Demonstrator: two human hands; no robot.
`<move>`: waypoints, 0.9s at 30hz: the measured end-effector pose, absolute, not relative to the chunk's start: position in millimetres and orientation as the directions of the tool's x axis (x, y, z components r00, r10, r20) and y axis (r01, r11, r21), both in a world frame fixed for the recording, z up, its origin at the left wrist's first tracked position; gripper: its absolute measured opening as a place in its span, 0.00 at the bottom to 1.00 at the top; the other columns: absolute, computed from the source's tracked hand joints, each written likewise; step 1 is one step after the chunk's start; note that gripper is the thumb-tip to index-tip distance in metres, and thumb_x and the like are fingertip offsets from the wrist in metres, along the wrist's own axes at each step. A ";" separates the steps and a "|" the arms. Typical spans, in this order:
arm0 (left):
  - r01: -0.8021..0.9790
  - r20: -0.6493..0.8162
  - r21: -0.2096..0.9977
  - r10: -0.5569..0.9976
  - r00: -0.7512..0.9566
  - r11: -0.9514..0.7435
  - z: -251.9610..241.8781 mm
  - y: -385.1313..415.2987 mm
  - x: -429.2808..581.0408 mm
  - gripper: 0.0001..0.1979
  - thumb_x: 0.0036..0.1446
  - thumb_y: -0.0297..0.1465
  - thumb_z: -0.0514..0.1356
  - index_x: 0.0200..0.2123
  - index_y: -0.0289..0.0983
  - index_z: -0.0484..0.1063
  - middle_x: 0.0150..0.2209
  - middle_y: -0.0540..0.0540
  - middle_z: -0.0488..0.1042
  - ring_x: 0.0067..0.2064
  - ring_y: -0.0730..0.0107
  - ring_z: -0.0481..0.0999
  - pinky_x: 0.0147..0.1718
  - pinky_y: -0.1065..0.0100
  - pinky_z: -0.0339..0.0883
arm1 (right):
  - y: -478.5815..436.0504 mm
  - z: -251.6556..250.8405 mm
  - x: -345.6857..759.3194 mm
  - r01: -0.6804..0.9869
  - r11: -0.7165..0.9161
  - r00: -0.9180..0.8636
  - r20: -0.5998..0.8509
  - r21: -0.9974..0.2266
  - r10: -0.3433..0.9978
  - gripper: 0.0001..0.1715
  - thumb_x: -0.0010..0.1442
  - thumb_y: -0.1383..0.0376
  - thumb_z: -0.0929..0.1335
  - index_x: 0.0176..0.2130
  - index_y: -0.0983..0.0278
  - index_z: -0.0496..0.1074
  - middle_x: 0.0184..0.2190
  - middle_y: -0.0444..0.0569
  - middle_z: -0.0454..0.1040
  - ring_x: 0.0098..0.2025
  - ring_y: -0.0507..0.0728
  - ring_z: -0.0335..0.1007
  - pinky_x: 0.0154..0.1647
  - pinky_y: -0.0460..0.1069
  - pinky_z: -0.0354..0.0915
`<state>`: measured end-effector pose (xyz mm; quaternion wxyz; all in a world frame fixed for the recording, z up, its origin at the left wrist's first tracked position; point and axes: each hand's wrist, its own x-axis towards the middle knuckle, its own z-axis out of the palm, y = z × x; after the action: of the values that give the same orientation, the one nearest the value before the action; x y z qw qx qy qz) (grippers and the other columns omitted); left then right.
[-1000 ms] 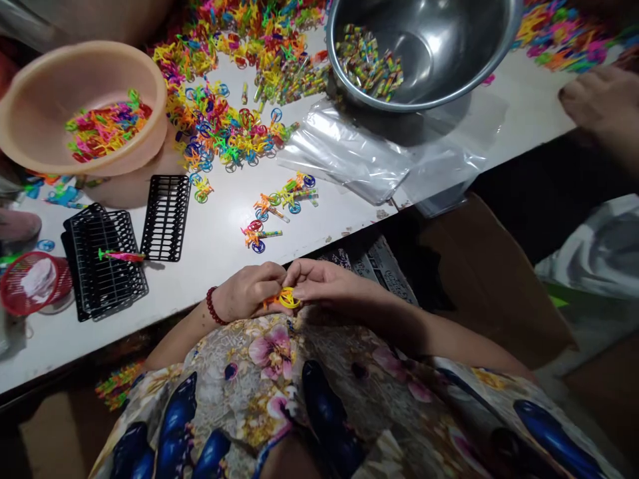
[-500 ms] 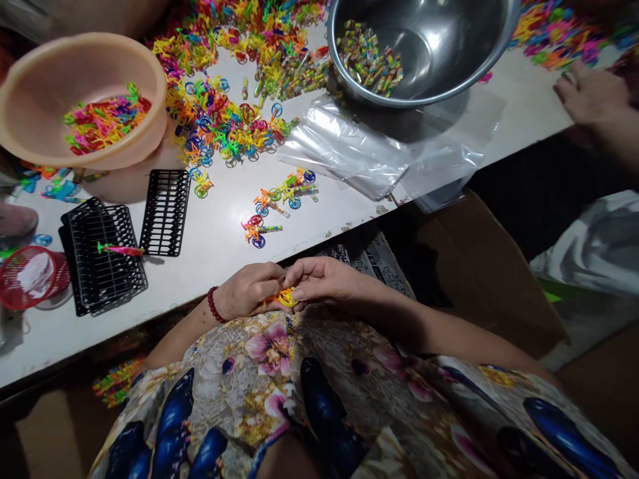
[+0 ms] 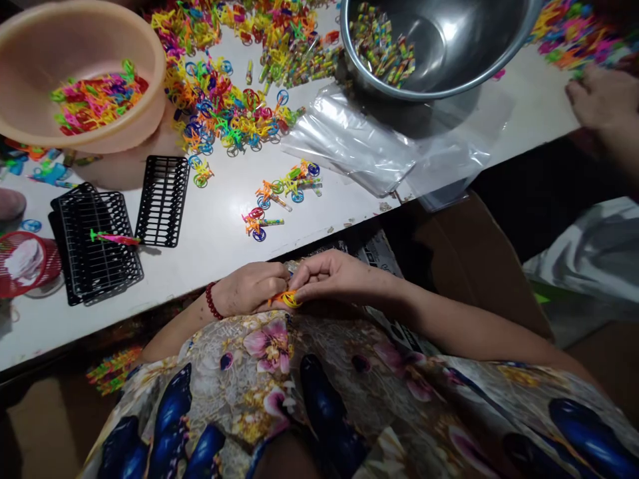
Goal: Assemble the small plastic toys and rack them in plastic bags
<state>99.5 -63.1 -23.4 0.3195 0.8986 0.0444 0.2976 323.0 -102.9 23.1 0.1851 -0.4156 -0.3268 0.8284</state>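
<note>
Close together above my lap, both hands hold a small orange and yellow plastic toy [image 3: 289, 299]. My left hand [image 3: 252, 289], with a red bead bracelet at the wrist, has its fingers curled round the orange part. Thumb and fingers of my right hand [image 3: 324, 274] pinch the yellow wheel side. Some of the toy is hidden by the fingers. On the white table [image 3: 219, 226] just beyond lie several assembled toys with wheels and small candy-filled tubes [image 3: 272, 222].
A peach basin [image 3: 160, 80], a heap of colourful toys [image 3: 234, 120], a steel bowl [image 3: 399, 92] and clear plastic bags [image 3: 359, 146] are on the table. Black racks [image 3: 162, 199] and a red basket [image 3: 50, 263] stand left. Another person's hand [image 3: 599, 96] rests at right.
The view has shifted slightly, so the table items appear moved. Both hands still hold the toy, with only slight movement of the fingers.
</note>
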 end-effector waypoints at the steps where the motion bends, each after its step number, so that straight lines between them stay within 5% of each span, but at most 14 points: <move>1: -0.114 0.495 0.609 0.263 0.828 -0.785 -23.0 -63.1 99.8 0.10 0.70 0.38 0.52 0.38 0.38 0.62 0.34 0.44 0.74 0.34 0.70 0.75 0.33 0.69 0.71 | -103.6 23.6 324.2 -0.016 -0.712 -0.587 -0.570 -0.702 0.576 0.19 0.46 0.55 0.79 0.32 0.66 0.79 0.29 0.45 0.79 0.30 0.50 0.72 0.32 0.45 0.65; 5: -0.130 0.441 0.656 0.237 0.866 -0.744 -21.4 -63.0 101.8 0.11 0.71 0.38 0.50 0.37 0.39 0.62 0.33 0.44 0.73 0.34 0.69 0.74 0.33 0.68 0.70 | -105.3 26.2 329.5 0.121 -0.559 -0.601 -0.509 -0.820 0.616 0.16 0.54 0.55 0.74 0.36 0.65 0.80 0.30 0.46 0.78 0.29 0.50 0.71 0.30 0.44 0.63; 10: -0.174 0.420 0.742 0.247 0.873 -0.647 -23.2 -61.9 106.7 0.10 0.70 0.39 0.52 0.37 0.39 0.61 0.33 0.44 0.73 0.34 0.70 0.72 0.32 0.69 0.67 | -100.5 28.8 334.4 0.298 -0.024 -0.660 -0.224 -0.954 0.717 0.09 0.59 0.64 0.69 0.35 0.65 0.80 0.28 0.45 0.78 0.28 0.48 0.68 0.30 0.43 0.60; 13: -0.181 0.401 0.775 0.251 0.881 -0.605 -25.4 -60.8 109.3 0.11 0.70 0.40 0.52 0.37 0.39 0.61 0.33 0.45 0.72 0.34 0.70 0.71 0.32 0.69 0.67 | -98.2 28.5 334.8 0.298 0.137 -0.696 -0.117 -0.945 0.709 0.09 0.59 0.67 0.68 0.35 0.65 0.80 0.29 0.46 0.78 0.29 0.49 0.69 0.32 0.43 0.61; 27: -0.158 0.355 0.798 0.241 0.903 -0.582 -22.8 -60.8 109.0 0.13 0.70 0.41 0.51 0.36 0.39 0.61 0.30 0.46 0.69 0.31 0.70 0.67 0.30 0.70 0.63 | -108.1 14.7 325.5 0.270 0.159 -0.663 -0.064 -0.950 0.746 0.06 0.56 0.67 0.69 0.31 0.65 0.78 0.26 0.45 0.76 0.28 0.49 0.67 0.32 0.45 0.59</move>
<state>109.0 -60.8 -22.8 0.4565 0.8621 0.0243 0.2186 325.5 -108.1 14.7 0.2175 -0.3480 -0.7294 0.5474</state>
